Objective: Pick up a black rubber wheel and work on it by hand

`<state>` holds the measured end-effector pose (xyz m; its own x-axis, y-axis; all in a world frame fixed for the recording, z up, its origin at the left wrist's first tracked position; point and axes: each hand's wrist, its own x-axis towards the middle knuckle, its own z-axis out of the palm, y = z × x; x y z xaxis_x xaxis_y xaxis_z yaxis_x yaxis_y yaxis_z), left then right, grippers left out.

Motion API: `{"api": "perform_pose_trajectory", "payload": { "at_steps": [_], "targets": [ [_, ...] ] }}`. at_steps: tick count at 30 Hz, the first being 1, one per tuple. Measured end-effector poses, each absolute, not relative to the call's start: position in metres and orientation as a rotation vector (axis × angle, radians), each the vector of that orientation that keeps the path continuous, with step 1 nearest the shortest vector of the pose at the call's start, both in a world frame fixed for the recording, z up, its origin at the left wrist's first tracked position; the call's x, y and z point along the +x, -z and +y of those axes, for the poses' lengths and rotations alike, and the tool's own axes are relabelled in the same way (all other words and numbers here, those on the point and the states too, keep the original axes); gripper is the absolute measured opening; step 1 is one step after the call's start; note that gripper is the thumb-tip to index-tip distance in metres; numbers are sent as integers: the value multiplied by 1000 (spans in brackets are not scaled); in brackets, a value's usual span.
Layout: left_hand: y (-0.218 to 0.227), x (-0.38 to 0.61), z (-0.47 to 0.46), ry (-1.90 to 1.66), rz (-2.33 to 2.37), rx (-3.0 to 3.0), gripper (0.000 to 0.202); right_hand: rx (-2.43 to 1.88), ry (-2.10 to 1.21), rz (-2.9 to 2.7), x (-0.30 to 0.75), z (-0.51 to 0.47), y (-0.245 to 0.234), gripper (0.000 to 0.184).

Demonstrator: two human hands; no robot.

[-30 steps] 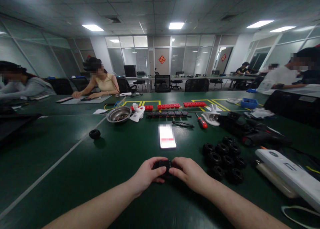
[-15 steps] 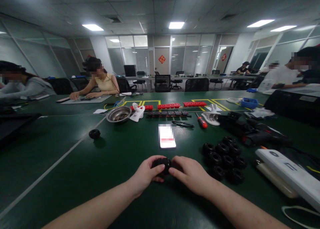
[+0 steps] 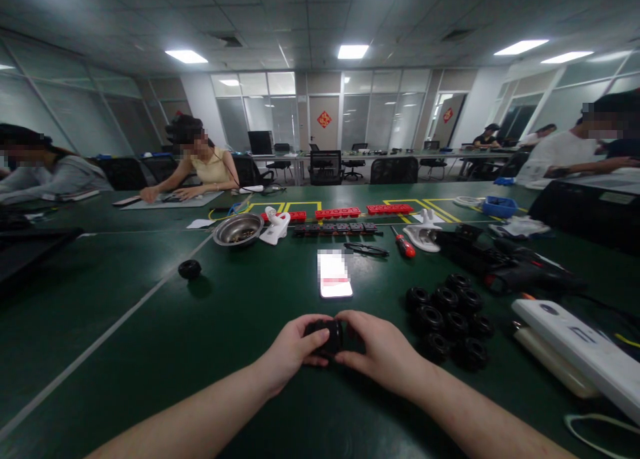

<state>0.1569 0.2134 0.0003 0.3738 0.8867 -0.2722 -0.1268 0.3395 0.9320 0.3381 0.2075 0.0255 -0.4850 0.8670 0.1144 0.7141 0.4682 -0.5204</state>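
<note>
Low in the centre of the frame, the left hand (image 3: 293,347) and right hand (image 3: 381,349) meet over the green bench (image 3: 150,352), both pinching one small black wheel (image 3: 327,335) between fingertips and thumbs. Just above it lies a phone (image 3: 335,275); to the right sits a cluster of black wheels (image 3: 447,317), and at left a lone wheel (image 3: 189,269).

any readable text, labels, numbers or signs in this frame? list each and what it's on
No text can be read here.
Red sign on the far door: one character, too small to read.
Second red sign on the right door: too small.
Phone screen: blurred out.
White device at right: dark marks, unreadable.
Black wheel held by left hand and right hand: no marking visible.
</note>
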Motion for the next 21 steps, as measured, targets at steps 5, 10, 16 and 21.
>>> {"api": "perform_pose_trajectory", "payload": {
  "at_steps": [5,10,16,21],
  "targets": [
    [-5,159,212,-814,983,991,36,-1412,-576,-2354,339,208,-29,30],
    [-2,158,213,-810,939,1022,39,-1376,-554,-2397,338,212,-25,27],
    [-3,157,214,-796,934,979,41,-1337,-614,-2318,337,210,-23,27],
    [-3,158,213,-807,955,968,36,-1295,-589,-2316,337,207,-25,37]
  ]
}}
